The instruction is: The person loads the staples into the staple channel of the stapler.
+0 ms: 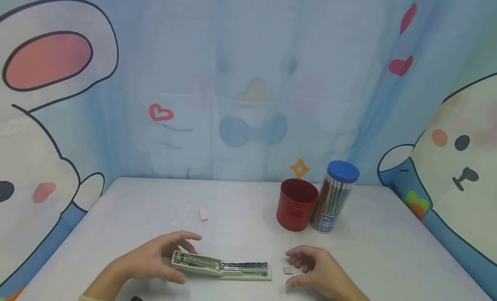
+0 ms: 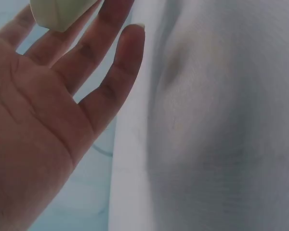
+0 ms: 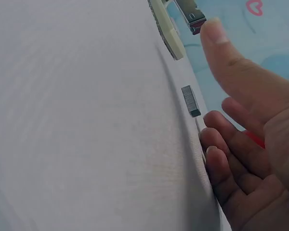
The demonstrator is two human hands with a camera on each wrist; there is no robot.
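Observation:
A pale green stapler (image 1: 209, 267) lies on the white table, its top folded far back and the metal magazine (image 1: 245, 266) exposed. My left hand (image 1: 163, 254) is spread around the stapler's left end, thumb in front and fingers behind. In the left wrist view the stapler's end (image 2: 62, 12) shows beyond the open palm (image 2: 29, 120). A short strip of staples (image 3: 190, 101) lies to the right of the stapler. Beside that strip is my right hand (image 1: 316, 271), thumb apart from loosely bent fingers, with nothing between them.
A pink eraser-like block (image 1: 203, 214) lies behind the left hand. Toward the back right stand a red mug (image 1: 293, 212) and a clear jar of pencils (image 1: 331, 202) with a blue lid. A printed blue curtain (image 1: 248, 120) hangs behind the table (image 1: 155, 197). A small dark object (image 1: 136, 298) shows at the bottom edge.

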